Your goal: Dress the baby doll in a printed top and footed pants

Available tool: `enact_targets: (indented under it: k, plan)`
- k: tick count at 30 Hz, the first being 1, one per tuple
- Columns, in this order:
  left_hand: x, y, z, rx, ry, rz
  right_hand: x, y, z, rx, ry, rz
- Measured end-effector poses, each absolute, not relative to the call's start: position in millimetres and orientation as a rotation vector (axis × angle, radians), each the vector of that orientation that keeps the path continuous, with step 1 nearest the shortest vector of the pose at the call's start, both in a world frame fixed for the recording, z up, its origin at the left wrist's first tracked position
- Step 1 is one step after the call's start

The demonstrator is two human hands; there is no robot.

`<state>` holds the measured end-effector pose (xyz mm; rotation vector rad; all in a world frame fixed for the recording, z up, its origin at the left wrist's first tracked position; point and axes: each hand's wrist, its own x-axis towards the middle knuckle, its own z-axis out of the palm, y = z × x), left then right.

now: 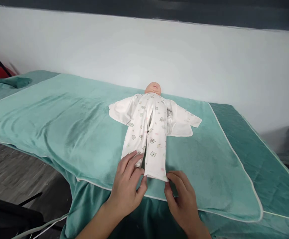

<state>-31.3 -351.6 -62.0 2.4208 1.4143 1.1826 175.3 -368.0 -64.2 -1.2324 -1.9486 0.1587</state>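
Observation:
A baby doll [153, 88] lies on its back on a teal blanket [60, 119], head toward the wall. It wears a white printed sleepsuit [146, 129] with the top spread open to both sides. My left hand [128, 186] pinches the hem of the right trouser leg [155, 156] from the left, its fingers resting on the other leg's cuff. My right hand [181, 196] pinches the same hem at its right corner.
The blanket covers a padded table [266, 159] against a white wall. A folded teal cloth [14, 82] lies at the far left. A dark chair [7, 217] and a white cable [45, 225] are at lower left, beside the table's near edge.

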Motion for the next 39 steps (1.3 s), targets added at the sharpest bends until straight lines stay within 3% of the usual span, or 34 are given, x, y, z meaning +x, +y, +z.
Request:
enact_targets:
  k: [7,13,23,35,39]
  plan:
    - [-67,-318,-70,2.148,1.563,1.499,202,-335,-75,-1.327,-1.890,0.182]
    - [-96,-256,-73,1.956,1.544,1.215,198,-262,-74,-1.388,-2.004,-0.010]
    - [-85,-329,-81,2.042,1.338,1.201,190,-246,-79,-1.455,-2.004,-0.008]
    - [-63,-337,-74,2.469,1.290,1.300,191,-247,-79,-1.489,-1.962,0.024]
    - [-68,-344,-72,2.360,1.256,1.341,189,-249,-79,-1.480,-1.996,-0.042]
